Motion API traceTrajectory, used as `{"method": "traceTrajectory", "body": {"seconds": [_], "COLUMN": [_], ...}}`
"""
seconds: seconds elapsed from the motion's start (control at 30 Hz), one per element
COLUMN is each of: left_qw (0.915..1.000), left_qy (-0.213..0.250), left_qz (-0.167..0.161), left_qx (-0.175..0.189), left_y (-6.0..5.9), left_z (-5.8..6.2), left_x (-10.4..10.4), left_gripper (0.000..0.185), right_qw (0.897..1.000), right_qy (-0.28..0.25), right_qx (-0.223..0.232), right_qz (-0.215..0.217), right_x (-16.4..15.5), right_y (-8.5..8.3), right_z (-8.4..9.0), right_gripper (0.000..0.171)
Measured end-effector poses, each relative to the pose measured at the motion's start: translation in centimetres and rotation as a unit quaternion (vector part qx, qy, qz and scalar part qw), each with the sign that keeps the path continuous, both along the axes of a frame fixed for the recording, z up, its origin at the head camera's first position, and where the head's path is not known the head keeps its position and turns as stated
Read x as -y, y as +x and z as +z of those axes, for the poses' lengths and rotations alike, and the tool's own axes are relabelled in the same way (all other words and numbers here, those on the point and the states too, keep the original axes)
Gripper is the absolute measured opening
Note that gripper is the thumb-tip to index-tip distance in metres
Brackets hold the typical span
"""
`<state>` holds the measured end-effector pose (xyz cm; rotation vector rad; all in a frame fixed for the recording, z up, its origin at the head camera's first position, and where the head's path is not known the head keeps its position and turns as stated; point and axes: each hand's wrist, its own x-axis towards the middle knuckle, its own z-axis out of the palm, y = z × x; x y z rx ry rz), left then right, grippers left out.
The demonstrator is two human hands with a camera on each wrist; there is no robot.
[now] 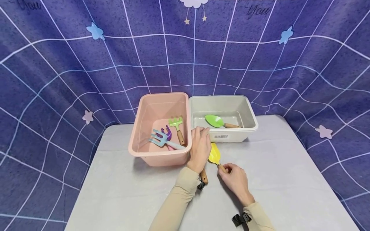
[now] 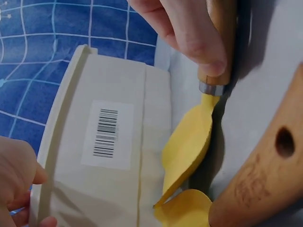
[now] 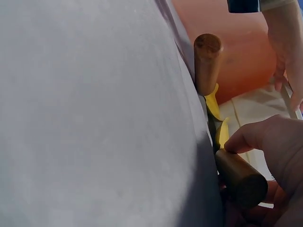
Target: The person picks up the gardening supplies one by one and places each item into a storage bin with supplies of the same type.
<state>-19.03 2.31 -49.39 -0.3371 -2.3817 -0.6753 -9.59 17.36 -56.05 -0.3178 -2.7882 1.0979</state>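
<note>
My right hand (image 1: 235, 179) grips the wooden handle of a yellow garden trowel (image 1: 214, 154), whose blade points towards the white bin (image 1: 231, 135). My left hand (image 1: 200, 147) holds that bin's rim at its front left corner. In the left wrist view, the fingers (image 2: 19, 175) of this hand lie about the rim. A second yellow garden tool (image 2: 187, 208) lies on the table beside the trowel; its wooden handle (image 1: 203, 176) is partly hidden by my left arm. Inside the white bin lies a green trowel (image 1: 214, 121) with a wooden handle.
Left of the white bin stands a pink bin (image 1: 162, 157). It holds a light blue hand fork (image 1: 162, 138), a purple cultivator (image 1: 167, 132), a green rake (image 1: 175, 122) and a partly hidden pink piece. A blue patterned curtain (image 1: 179, 57) hangs behind the table (image 1: 115, 192).
</note>
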Motion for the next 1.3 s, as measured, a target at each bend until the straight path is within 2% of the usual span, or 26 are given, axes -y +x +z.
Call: {"method": "traceTrajectory", "body": {"seconds": [0.13,0.33,0.67,1.3], "left_qw": [1.0,0.9996,0.9992,0.9995], "left_qy": [0.005,0.018,0.027,0.033], "left_qz": [0.006,0.023,0.01,0.004], "left_qx": [0.0,-0.004,0.029,0.0], "left_y": [-0.6,-0.7,-0.6,-0.8], "left_z": [-0.3,-0.5,-0.3,-0.5], "left_x": [-0.6,-0.9,-0.7,-0.5], "left_gripper": [0.022,0.021,0.023,0.02], "right_qw": [1.0,1.0,0.999,0.999], "right_qy": [0.0,-0.008,-0.039,-0.031], "right_qx": [0.004,0.004,-0.022,-0.039], "right_qz": [0.0,0.001,-0.012,-0.013], "right_x": [-0.3,-0.4,-0.9,-2.2], "right_y": [-0.1,-0.1,0.1,0.5], "right_z": [-0.2,-0.2,-0.6,-0.2], "right_gripper": [0.015,0.016,0.014,0.018]}}
